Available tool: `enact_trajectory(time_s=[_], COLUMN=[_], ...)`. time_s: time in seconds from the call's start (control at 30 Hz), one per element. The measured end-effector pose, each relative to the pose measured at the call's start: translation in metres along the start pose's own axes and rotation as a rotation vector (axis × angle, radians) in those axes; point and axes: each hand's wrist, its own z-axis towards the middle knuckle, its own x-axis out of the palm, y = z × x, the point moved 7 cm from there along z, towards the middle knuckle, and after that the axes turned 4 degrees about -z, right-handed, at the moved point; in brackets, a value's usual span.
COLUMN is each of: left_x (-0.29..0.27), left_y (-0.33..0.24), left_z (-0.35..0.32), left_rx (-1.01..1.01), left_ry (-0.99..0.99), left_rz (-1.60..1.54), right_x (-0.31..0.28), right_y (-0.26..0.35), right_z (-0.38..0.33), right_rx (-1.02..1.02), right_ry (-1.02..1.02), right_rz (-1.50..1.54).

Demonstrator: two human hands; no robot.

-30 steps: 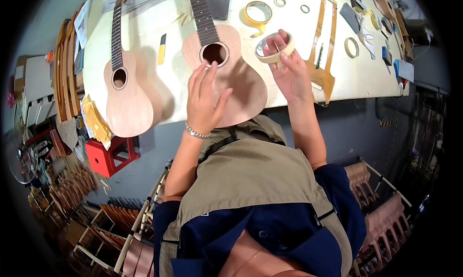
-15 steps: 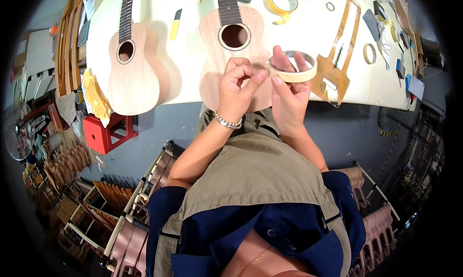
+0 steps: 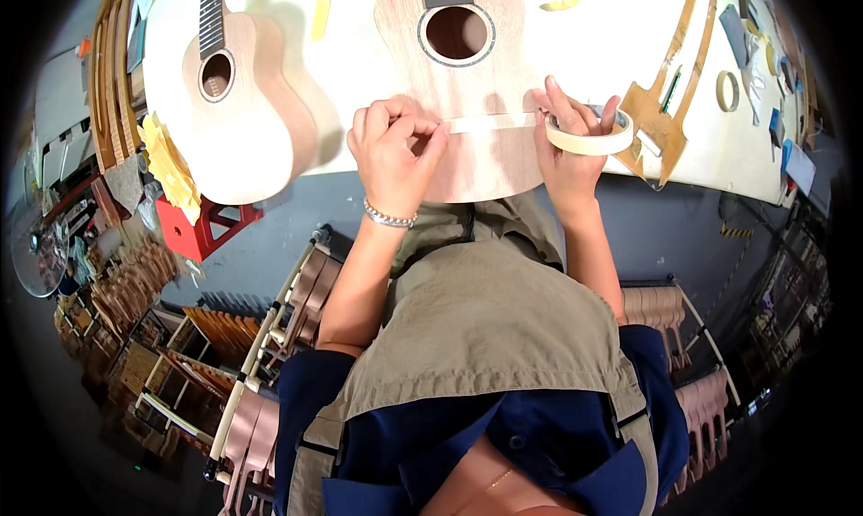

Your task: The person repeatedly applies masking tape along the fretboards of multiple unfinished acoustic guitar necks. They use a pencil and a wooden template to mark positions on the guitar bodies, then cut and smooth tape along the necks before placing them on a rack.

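From where I stand, a pale strip of tape runs nearly straight from one hand to the other, across the lower body of the nearer small guitar, well below its round sound hole; whether it touches the wood, I can't tell. The left hand has its grip closed in a pinch, thumb against finger, right on the strip's left end. The right hand holds the tape roll, its grip partly curled, with fingers through the ring and others spread upward; the roll sits on the right side of that hand, and the strip's other end meets it near the thumb side. The guitar lies face up on the white bench, its bottom end toward the person's apron. To the left lies a second guitar, well apart from the left hand, with a yellow-handled knife between the two instruments. Just beyond the roll, a brown template lies near the bench's edge.
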Motion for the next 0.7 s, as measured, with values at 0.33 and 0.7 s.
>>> enact_trajectory(time_s=[0.33, 0.7], left_x=[-0.002, -0.011], left_y=[0.011, 0.009], left_z=[-0.001, -0.027], left_rx=[-0.115, 0.096], left_ry=[-0.031, 0.011], left_rz=[-0.074, 0.561], right_x=[0.006, 0.011], right_y=[0.005, 0.002], right_z=[0.001, -0.005], right_rx=[-0.076, -0.072], right_ry=[0.040, 0.046], right_rz=[-0.130, -0.136])
